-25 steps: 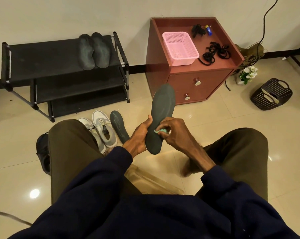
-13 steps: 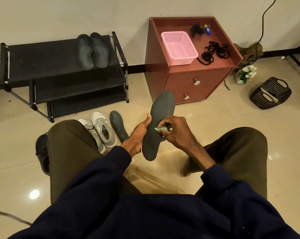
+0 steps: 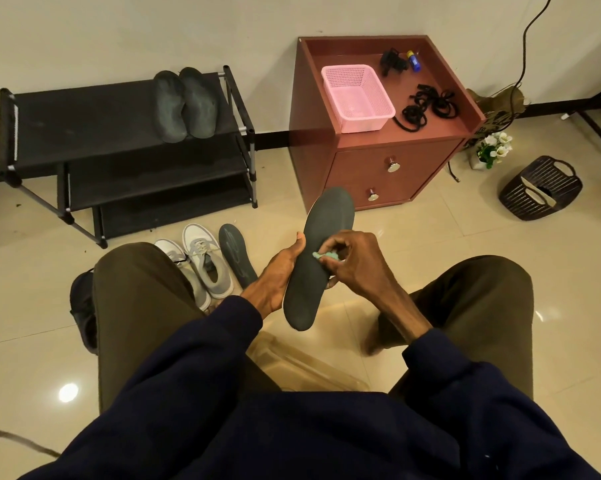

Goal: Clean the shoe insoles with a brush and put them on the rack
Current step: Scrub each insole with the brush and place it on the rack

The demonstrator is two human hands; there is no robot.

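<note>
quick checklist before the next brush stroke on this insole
1. Insole held steady: left hand grips its edge. Ok.
2. Brush in place: right hand pinches it against the insole. Ok.
3. Insole surface clean: cannot tell.
4. Space on the rack: top shelf has room beside the two insoles. Ok.
5. All insoles on the rack: floor insole lies by the grey shoes. Not ok.
</note>
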